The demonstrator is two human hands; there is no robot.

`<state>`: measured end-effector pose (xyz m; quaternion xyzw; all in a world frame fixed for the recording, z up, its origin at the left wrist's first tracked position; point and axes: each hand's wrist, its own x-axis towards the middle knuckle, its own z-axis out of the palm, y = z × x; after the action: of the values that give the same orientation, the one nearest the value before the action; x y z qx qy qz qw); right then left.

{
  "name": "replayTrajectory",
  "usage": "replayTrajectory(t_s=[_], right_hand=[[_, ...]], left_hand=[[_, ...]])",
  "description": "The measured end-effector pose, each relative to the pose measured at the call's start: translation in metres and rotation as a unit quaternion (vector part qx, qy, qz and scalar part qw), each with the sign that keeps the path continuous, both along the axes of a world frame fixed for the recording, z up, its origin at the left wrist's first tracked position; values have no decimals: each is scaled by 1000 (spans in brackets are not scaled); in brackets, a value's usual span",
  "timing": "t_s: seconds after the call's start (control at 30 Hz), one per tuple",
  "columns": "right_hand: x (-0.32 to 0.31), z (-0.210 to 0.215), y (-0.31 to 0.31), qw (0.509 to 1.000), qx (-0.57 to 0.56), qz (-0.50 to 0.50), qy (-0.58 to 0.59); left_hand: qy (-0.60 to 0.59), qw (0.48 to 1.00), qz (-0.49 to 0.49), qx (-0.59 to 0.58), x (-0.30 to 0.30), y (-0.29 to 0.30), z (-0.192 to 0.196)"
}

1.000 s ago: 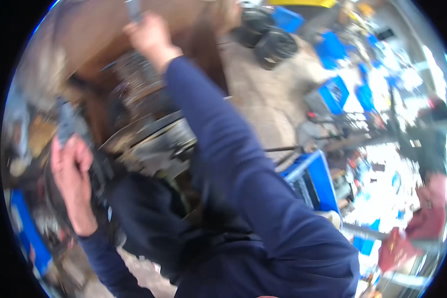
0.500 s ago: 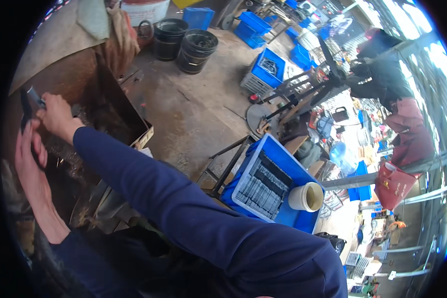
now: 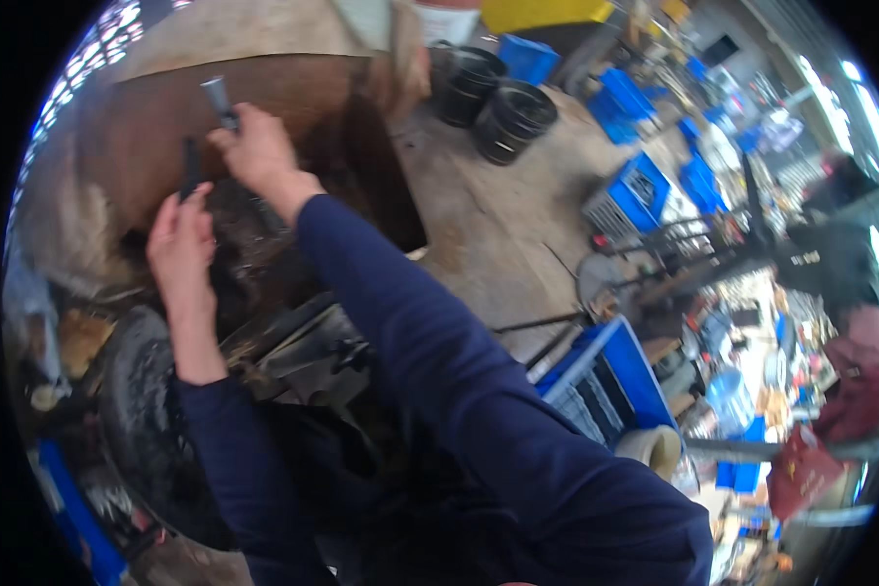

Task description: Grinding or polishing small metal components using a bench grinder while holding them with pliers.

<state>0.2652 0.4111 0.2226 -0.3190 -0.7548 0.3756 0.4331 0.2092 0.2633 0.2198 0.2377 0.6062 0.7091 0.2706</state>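
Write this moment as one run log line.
right hand: grips grey tool | left hand: holds dark piece | below: greasy machine part

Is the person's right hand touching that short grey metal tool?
Touching. The head view shows the right hand closed around the short grey metal tool, whose end sticks up out of the fist.

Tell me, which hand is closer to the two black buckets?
The right hand. It is up by the brown box, closer to the black buckets. The left hand is lower and further left, holding a dark tool.
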Motion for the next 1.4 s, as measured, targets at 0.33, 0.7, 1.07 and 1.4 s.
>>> replayTrajectory(t_s=[0.33,0.7,1.07,1.4], right_hand=[[-13,-11,8,999,24,21,-11],[-9,-21,22,998,-1,57,12],[-9,-16,17,999,-34,42,-4],[-10,-19,18,995,-67,64,26]], left_hand=[[110,993,12,29,-5,-3,-4],[136,990,45,-13,-9,-3,-3],[86,995,37,34,-14,-6,-5],[73,996,38,29,-16,-14,-1]])
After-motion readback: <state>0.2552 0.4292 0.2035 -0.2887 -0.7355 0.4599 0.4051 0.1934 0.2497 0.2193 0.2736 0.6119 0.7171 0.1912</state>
